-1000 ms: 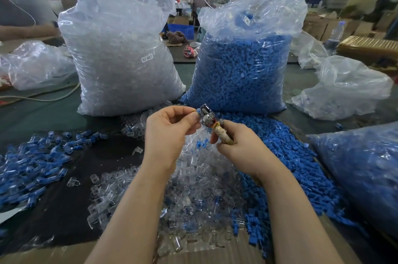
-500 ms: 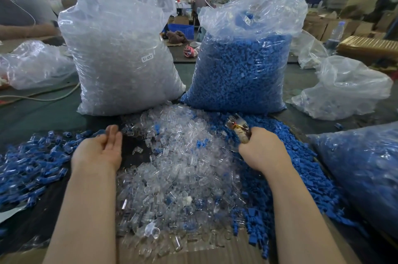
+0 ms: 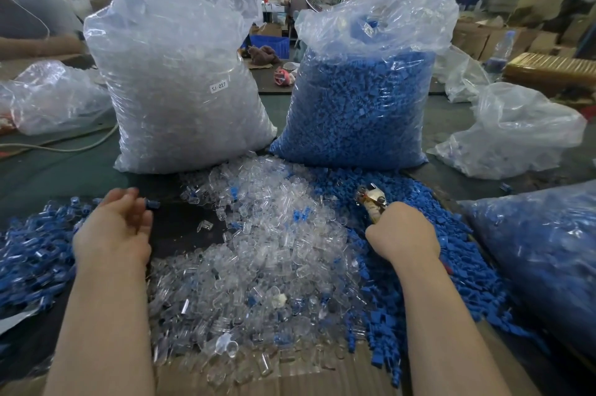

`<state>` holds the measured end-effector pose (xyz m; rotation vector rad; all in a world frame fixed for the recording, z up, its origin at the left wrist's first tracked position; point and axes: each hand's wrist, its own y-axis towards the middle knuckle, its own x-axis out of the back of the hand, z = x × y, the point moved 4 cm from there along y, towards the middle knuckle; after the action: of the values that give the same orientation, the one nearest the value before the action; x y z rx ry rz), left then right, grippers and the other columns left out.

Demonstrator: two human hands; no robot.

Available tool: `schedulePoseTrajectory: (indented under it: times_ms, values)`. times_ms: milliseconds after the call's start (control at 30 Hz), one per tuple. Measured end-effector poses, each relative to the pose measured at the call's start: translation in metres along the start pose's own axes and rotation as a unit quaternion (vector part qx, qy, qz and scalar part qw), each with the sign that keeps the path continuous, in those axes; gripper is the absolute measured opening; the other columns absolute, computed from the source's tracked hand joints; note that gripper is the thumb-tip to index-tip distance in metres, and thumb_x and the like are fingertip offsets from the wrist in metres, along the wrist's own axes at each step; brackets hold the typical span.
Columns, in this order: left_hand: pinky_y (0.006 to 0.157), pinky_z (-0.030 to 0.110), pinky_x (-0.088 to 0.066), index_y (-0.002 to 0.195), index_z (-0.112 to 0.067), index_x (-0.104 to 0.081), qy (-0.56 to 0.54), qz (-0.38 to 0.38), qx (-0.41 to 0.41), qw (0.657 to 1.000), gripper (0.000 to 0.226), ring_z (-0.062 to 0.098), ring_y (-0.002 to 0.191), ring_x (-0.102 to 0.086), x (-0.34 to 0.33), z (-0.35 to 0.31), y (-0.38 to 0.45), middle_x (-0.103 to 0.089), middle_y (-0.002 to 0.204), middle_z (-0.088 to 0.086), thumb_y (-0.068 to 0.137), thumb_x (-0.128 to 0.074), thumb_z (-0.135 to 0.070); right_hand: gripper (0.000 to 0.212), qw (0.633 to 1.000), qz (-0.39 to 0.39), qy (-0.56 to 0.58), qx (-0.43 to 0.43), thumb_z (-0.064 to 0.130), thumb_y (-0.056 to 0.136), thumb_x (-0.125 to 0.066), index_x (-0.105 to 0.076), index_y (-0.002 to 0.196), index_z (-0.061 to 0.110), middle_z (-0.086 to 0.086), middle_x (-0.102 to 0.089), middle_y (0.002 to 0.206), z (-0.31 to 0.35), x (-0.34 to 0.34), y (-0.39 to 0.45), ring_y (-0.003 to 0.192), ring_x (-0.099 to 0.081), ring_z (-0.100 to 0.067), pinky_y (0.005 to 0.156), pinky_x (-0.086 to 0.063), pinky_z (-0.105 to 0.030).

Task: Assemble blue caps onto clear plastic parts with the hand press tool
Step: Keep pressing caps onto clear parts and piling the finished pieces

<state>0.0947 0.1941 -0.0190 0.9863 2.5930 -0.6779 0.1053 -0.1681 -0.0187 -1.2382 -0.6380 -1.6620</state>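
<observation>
Nearest the camera, a strip of cardboard [image 3: 290, 379] lies under the front edge of a heap of clear parts [image 3: 258, 266], with loose blue caps [image 3: 451, 266] spread along its right side. Both forearms reach in from the bottom edge, which cuts them off.

The right hand [image 3: 403, 234] is curled round the handles of the press tool [image 3: 371, 198], over the blue caps. The tool's long axis runs away from the person and slightly left, metal head pointing toward the far bags. The fingers hide the handles, so how far the head is closed cannot be told, nor whether anything sits in it.

The left hand [image 3: 113, 227] hovers palm inward beside a pile of finished pieces [image 3: 29, 250], fingers loosely bent and holding nothing. One finished piece [image 3: 151, 203] shows just off its fingertips, blurred; whether they touch is unclear.

Behind the heaps stand a bag of clear parts [image 3: 180, 89] and a bag of blue caps [image 3: 361, 98], side by side. A third bag [image 3: 541, 250] at the right is cut off by the frame.
</observation>
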Motion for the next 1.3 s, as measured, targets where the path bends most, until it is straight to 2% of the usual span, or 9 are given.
schedulePoseTrajectory:
  times_ms: [100,200,333,400,500,767,1000,1167,1300]
  values:
    - [0.077,0.026,-0.046,0.099,-0.025,-0.069,0.281,0.101,-0.04,0.954,0.018,0.008,0.086,-0.06,-0.027,0.005,0.005,-0.068,0.097,-0.005,0.092,-0.062,-0.011,0.016,1.0,-0.001,0.0,0.0,0.018,0.084,-0.061,-0.049,0.074,0.012,-0.007,-0.056,0.077,0.0,0.001,-0.001,0.064,-0.051,-0.023,0.055,-0.038,-0.031]
    - [0.085,0.035,-0.044,0.102,-0.024,-0.072,0.508,0.159,-0.103,0.84,0.019,0.017,0.092,-0.059,-0.031,0.023,0.005,-0.067,0.102,0.001,0.089,-0.066,-0.011,0.016,1.0,0.001,-0.007,0.001,0.017,0.084,-0.061,-0.049,0.074,0.013,-0.007,-0.055,0.076,0.001,0.002,-0.002,0.064,-0.051,-0.023,0.059,-0.042,-0.033]
    - [0.083,0.032,-0.046,0.116,-0.019,-0.07,0.671,0.179,-0.142,0.706,0.025,0.019,0.089,-0.058,-0.04,0.032,0.002,-0.067,0.106,0.003,0.093,-0.063,-0.014,0.016,1.0,0.002,-0.015,0.007,0.018,0.083,-0.061,-0.049,0.074,0.013,-0.006,-0.055,0.075,0.004,0.001,-0.004,0.063,-0.05,-0.022,0.059,-0.041,-0.033]
    - [0.081,0.031,-0.047,0.103,-0.023,-0.072,0.69,0.177,-0.149,0.686,0.017,0.018,0.088,-0.059,-0.039,0.034,0.001,-0.069,0.106,0.003,0.093,-0.063,-0.014,0.015,1.0,0.003,-0.015,0.009,0.019,0.084,-0.062,-0.05,0.077,0.014,-0.005,-0.055,0.077,0.004,0.001,-0.004,0.064,-0.05,-0.022,0.06,-0.042,-0.033]
    - [0.067,0.031,-0.042,0.075,-0.027,-0.064,0.703,0.155,-0.164,0.675,0.019,0.012,0.074,-0.054,-0.038,0.033,0.005,-0.064,0.085,-0.003,0.09,-0.066,-0.014,0.012,1.0,0.002,-0.013,0.012,0.021,0.085,-0.061,-0.051,0.083,0.016,-0.004,-0.053,0.078,0.004,0.001,-0.004,0.065,-0.048,-0.022,0.062,-0.041,-0.034]
    - [0.056,0.026,-0.037,0.078,-0.03,-0.064,0.684,0.194,-0.195,0.676,0.014,0.007,0.074,-0.054,-0.042,0.033,-0.005,-0.061,0.08,-0.01,0.087,-0.072,-0.023,0.009,1.0,0.003,-0.006,0.025,0.019,0.083,-0.059,-0.051,0.088,0.019,0.0,-0.051,0.077,0.005,0.0,-0.005,0.065,-0.046,-0.02,0.06,-0.038,-0.031]
    - [0.067,0.028,-0.043,0.09,-0.036,-0.063,0.645,0.245,-0.156,0.706,0.023,0.01,0.082,-0.057,-0.045,0.038,-0.005,-0.062,0.087,-0.01,0.099,-0.054,-0.018,0.01,0.999,-0.029,-0.01,0.016,0.019,0.085,-0.06,-0.051,0.088,0.016,-0.004,-0.054,0.086,0.003,0.007,-0.005,0.061,-0.044,-0.018,0.049,-0.03,-0.027]
    - [0.08,0.026,-0.041,0.095,-0.034,-0.066,0.661,0.287,-0.139,0.679,0.009,0.004,0.084,-0.055,-0.048,0.039,-0.011,-0.06,0.09,-0.017,0.092,-0.066,-0.026,0.022,0.997,-0.069,-0.023,-0.03,0.025,0.089,-0.063,-0.051,0.102,0.012,-0.015,-0.041,0.13,-0.002,0.011,-0.004,0.054,-0.041,-0.021,0.049,-0.031,-0.03]
    - [0.085,0.028,-0.043,0.084,-0.034,-0.067,0.668,0.29,-0.134,0.672,0.011,0.005,0.087,-0.056,-0.05,0.039,-0.014,-0.062,0.091,-0.015,0.086,-0.074,-0.025,0.034,0.996,-0.062,-0.025,-0.059,0.026,0.09,-0.064,-0.049,0.115,0.008,-0.017,-0.038,0.133,-0.008,0.008,-0.003,0.054,-0.036,-0.021,0.059,-0.039,-0.036]
